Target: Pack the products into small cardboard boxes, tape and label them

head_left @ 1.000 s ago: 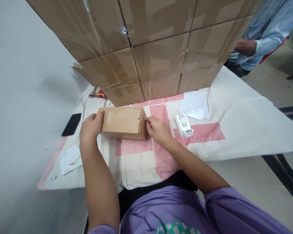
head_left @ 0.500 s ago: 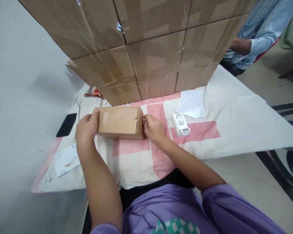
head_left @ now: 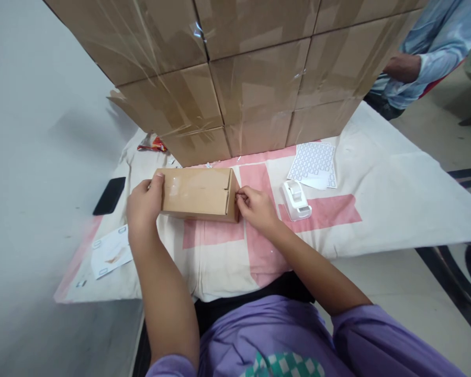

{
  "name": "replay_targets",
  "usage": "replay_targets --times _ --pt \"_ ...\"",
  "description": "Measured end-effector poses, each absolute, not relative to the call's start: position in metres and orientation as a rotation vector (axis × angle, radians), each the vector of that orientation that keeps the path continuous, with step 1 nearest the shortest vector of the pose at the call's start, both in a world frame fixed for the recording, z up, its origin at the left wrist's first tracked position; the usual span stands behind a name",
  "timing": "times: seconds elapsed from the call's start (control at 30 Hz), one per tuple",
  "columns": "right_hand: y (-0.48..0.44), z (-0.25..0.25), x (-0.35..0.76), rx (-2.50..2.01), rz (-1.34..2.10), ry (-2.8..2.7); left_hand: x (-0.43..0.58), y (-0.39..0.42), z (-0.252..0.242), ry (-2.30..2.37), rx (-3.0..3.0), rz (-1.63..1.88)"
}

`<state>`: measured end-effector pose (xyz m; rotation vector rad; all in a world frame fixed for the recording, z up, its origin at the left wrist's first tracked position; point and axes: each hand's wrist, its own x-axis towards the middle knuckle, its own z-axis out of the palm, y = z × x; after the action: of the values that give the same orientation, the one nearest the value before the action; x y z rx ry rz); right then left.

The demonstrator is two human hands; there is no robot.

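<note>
A small brown cardboard box [head_left: 196, 193] lies lengthwise on the cloth-covered table, its top closed with a slit at the right end. My left hand [head_left: 146, 201] grips the box's left end, thumb on the top edge and fingers behind. At the right end face, my right hand [head_left: 257, 207] has its thumb and fingers pinched together against the cardboard. Whatever is between those fingertips is too small to make out. A white tape dispenser [head_left: 296, 200] stands to the right of my right hand.
Behind the box rises a wall of stacked, taped cartons [head_left: 259, 78]. Sticker sheets [head_left: 313, 165] lie at the right; a black phone [head_left: 109, 196], a paper sheet [head_left: 112, 252] and a red wrapper [head_left: 153, 142] lie at the left. A person in a blue sleeve [head_left: 439, 65] is beyond the table.
The whole view has shifted slightly. My left hand still holds the box, and my right fingertips have drawn back a little from its right end face.
</note>
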<state>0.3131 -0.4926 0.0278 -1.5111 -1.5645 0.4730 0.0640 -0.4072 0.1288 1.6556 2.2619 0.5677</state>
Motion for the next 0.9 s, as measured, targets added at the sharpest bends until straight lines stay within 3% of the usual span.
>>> replay_targets --times 0.6,0.9 --pt "-0.493 0.025 0.331 -1.287 0.465 -1.713 0.064 -0.404 0.128 2.262 1.648 0.609" --pt "-0.495 0.031 0.344 -1.315 0.390 -1.397 0.060 -0.397 0.121 2.219 1.659 0.620"
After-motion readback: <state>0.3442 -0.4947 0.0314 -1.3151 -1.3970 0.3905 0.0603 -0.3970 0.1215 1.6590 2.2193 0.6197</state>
